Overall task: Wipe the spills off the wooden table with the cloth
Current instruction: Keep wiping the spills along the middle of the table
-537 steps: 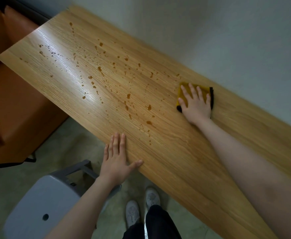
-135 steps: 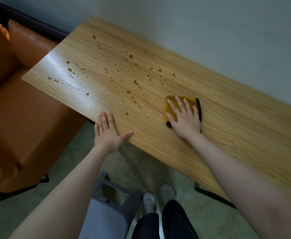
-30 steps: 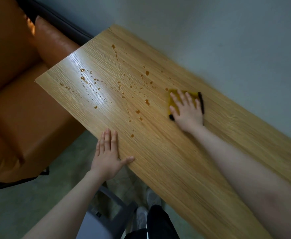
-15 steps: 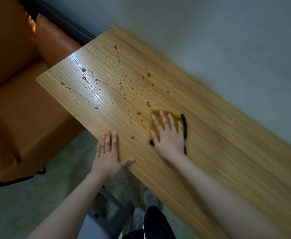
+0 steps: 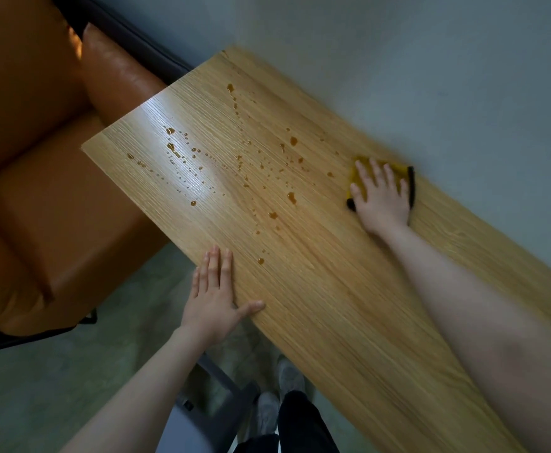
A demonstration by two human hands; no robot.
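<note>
A long wooden table point(image 5: 349, 315) runs along a pale wall. Brown spill drops point(image 5: 292, 197) are scattered over its left half, from the far corner to the near edge. A folded yellow cloth with a black edge point(image 5: 406, 173) lies near the table's far edge by the wall. My right hand point(image 5: 380, 197) presses flat on the cloth with straight, spread fingers and covers most of it. At the table's near edge my left hand point(image 5: 217, 297) rests flat, fingers straight and thumb out, holding nothing.
An orange leather sofa point(image 5: 48, 197) stands against the table's left end. A grey stool point(image 5: 202, 416) sits on the floor below the near edge, beside my shoes point(image 5: 289, 376). The wall point(image 5: 431, 60) borders the table's far side.
My right hand has pushed the cloth from the middle of the table back to the far edge by the wall. The left hand has stayed at the near edge.
</note>
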